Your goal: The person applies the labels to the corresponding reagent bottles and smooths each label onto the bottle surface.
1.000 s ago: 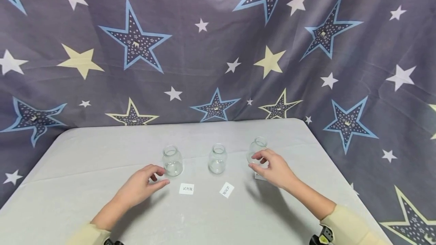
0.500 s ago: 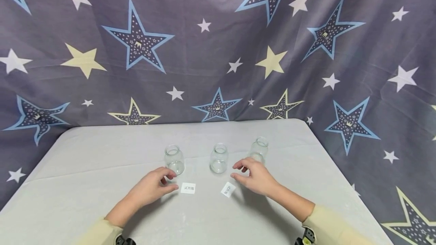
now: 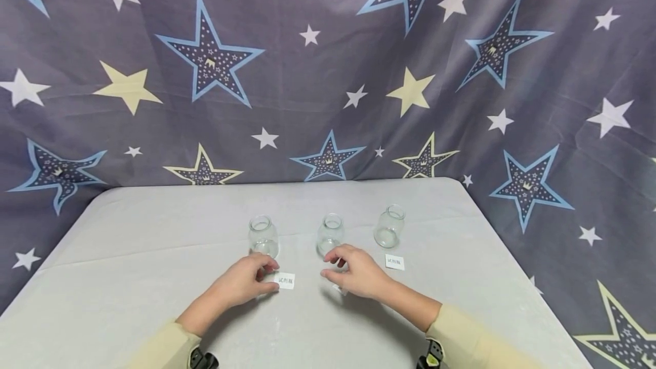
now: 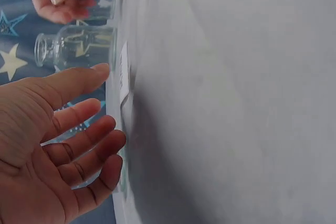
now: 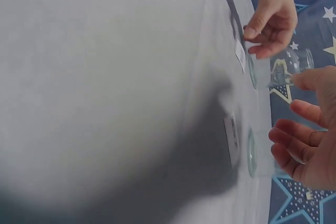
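Observation:
In the head view, a left glass jar (image 3: 263,232), a middle glass jar (image 3: 329,231) and a right glass jar (image 3: 390,225) stand upright in a row. My left hand (image 3: 238,283) hovers in front of the left jar, thumb and fingers apart beside a white printed label card (image 3: 286,281). My right hand (image 3: 359,273) hangs over the middle card, covering most of it, just in front of the middle jar. Its fingers are loosely bent with nothing between them. In the left wrist view the left hand (image 4: 68,140) holds nothing either. The right card (image 3: 394,262) lies before the right jar.
A pale cloth covers the table (image 3: 154,244). Behind and to the right of it hangs a dark curtain (image 3: 287,73) printed with stars. Both sleeves are light yellow, with black straps at the wrists.
My right hand has moved left from the right jar to the middle card, uncovering the right card. My left hand has moved right, its fingertips now at the left card. Jars and cards stay put.

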`<action>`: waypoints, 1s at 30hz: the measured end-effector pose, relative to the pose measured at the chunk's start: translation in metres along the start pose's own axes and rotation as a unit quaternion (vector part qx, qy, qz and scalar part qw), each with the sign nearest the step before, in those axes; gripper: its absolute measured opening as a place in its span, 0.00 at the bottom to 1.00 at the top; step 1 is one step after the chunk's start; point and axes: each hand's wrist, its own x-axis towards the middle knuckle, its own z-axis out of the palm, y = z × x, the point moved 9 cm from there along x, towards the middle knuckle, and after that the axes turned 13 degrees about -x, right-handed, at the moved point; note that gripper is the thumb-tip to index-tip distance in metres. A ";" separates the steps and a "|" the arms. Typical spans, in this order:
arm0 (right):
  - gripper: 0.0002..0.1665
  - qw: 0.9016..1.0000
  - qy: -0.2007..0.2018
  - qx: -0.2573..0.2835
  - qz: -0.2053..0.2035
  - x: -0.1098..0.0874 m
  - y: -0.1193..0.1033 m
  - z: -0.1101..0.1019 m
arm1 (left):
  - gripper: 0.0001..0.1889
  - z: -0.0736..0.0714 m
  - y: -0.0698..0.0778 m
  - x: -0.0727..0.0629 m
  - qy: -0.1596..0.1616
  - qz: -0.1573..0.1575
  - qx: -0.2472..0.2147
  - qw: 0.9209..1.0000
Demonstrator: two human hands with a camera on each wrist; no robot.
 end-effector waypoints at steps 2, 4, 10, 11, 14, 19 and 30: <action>0.14 1.000 -0.007 -0.003 -0.005 0.003 -0.004 0.005 | 0.17 0.003 0.000 0.001 -0.001 -0.007 0.001 1.000; 0.15 1.000 -0.011 -0.010 -0.009 0.006 -0.008 0.011 | 0.18 0.004 0.001 0.002 0.000 -0.016 0.003 1.000; 0.16 0.999 -0.034 -0.021 -0.009 0.014 -0.019 0.030 | 0.18 0.008 -0.003 0.004 0.003 -0.055 0.000 0.998; 0.16 0.999 -0.039 -0.023 -0.008 0.016 -0.020 0.033 | 0.18 0.008 -0.003 0.004 0.004 -0.060 0.000 0.998; 0.16 0.998 -0.048 -0.032 -0.005 0.019 -0.023 0.040 | 0.17 0.010 -0.005 0.006 0.007 -0.062 0.001 0.998; 0.16 0.997 -0.050 -0.056 -0.011 0.025 -0.029 0.050 | 0.16 0.010 -0.003 0.006 0.010 -0.044 -0.002 0.999; 0.23 0.985 -0.058 -0.160 -0.038 0.035 -0.037 0.066 | 0.13 0.010 -0.003 0.003 0.015 -0.039 0.005 0.999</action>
